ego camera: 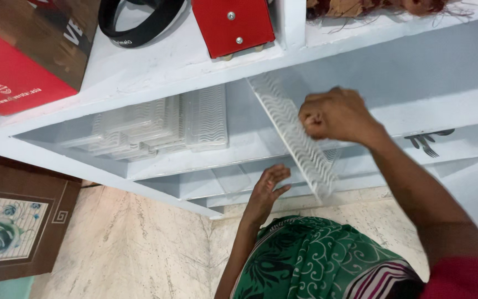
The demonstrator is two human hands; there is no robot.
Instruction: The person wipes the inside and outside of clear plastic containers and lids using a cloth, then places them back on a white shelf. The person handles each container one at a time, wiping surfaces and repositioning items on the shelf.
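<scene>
My right hand (333, 113) is closed around the upper edge of a clear ribbed plastic tray (300, 147), which stands tilted on its edge in a white shelf compartment (239, 149). My left hand (269, 188) is open with fingers spread just below it, by the tray's lower end and over a flat clear sheet (230, 180) on the shelf beneath. To the left in the same compartment lies a stack of similar clear ribbed trays (156, 127).
On the upper shelf sit a red and brown box (17, 66), a black ring (139, 25) and a red metal piece (233, 25). Forks (427, 141) lie on the right. A framed flower picture (6, 227) leans at the left. Green patterned cloth (305, 260) covers my lap above the marble floor (139, 243).
</scene>
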